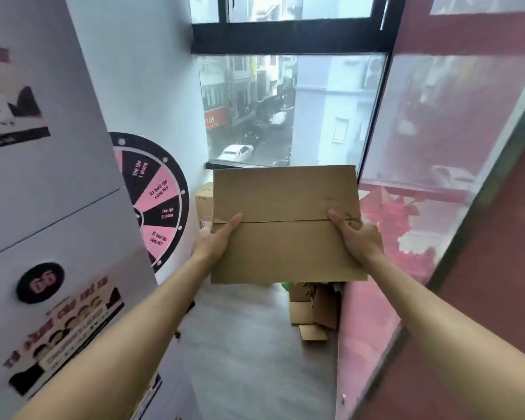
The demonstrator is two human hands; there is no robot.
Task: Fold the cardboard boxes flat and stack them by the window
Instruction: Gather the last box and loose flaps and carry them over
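While hands grip, flattened box (287, 222) lies crosswise.

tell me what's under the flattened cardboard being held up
Below the flattened cardboard, an open box with leafy stuff sits on the grey floor. Its upper part and anything behind it are covered.

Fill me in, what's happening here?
A person holds a flattened cardboard box out in front with both hands: the left hand grips its left edge and the right hand its right edge. It is in the air, facing the window at the end of a narrow space. Under it, an open box sits on the floor, not yet flattened, and another box stands near the window.
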